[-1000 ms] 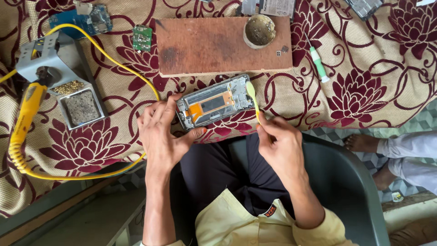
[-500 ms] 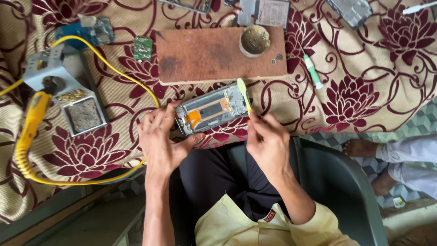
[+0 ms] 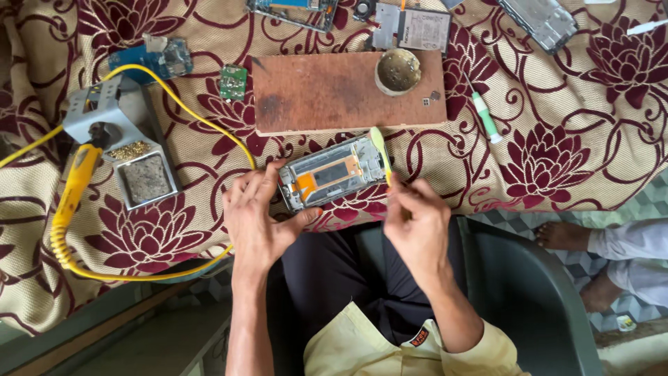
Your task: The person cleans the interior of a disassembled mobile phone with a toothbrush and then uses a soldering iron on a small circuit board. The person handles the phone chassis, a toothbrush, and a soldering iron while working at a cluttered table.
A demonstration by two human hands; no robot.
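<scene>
An opened phone frame [image 3: 334,173] with an orange and grey inside lies on the flowered cloth [image 3: 557,160] at the table's near edge. My left hand [image 3: 257,216] grips its left end, thumb under the lower rim. My right hand [image 3: 416,221] pinches a thin yellow-green pry tool [image 3: 379,150], whose tip rests at the frame's right end. My dark trousers and yellow sleeves show below.
A brown wooden board [image 3: 327,94] with a round tin [image 3: 398,71] lies behind the phone. A yellow soldering iron [image 3: 73,184] rests in its grey stand [image 3: 115,125] at left. Circuit boards [image 3: 233,82], phone parts [image 3: 417,28] and a green-white tool [image 3: 483,115] are scattered. Another person's foot [image 3: 563,235] is at right.
The view has shifted, so everything sits slightly higher and left. The pry tool has moved from the frame's upper right corner down along its right end; my left hand still holds the frame.
</scene>
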